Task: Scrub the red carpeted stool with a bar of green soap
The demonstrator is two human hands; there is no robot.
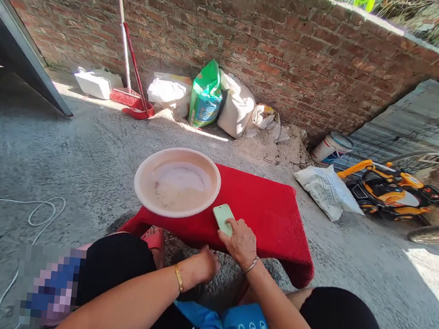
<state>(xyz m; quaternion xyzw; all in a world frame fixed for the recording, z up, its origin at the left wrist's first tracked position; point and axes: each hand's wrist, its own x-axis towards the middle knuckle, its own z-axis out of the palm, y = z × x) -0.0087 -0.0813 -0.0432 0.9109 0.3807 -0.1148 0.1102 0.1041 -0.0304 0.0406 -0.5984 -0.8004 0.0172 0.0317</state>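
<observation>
A pale green smartphone (222, 217) is in my right hand (239, 241), low over the red cloth, with the thumb and fingers closed on its near end. My left hand (208, 266) is at the near edge of the cloth, just below the right one, its fingers curled in; nothing shows in it. To the left of the phone, a wide pale basin (138, 190) with cloudy water stands on the low table covered by the red cloth (263, 200). The basin reaches past the table's left end.
Against the brick wall (279, 40) stand a green sack (207, 95), white sacks, a broom and a red dustpan (142, 112). Sand (284, 145) and a paint bucket (331, 147) are further right. A toy excavator (393, 188) stands at right; a white cable (48, 209) lies on the left floor.
</observation>
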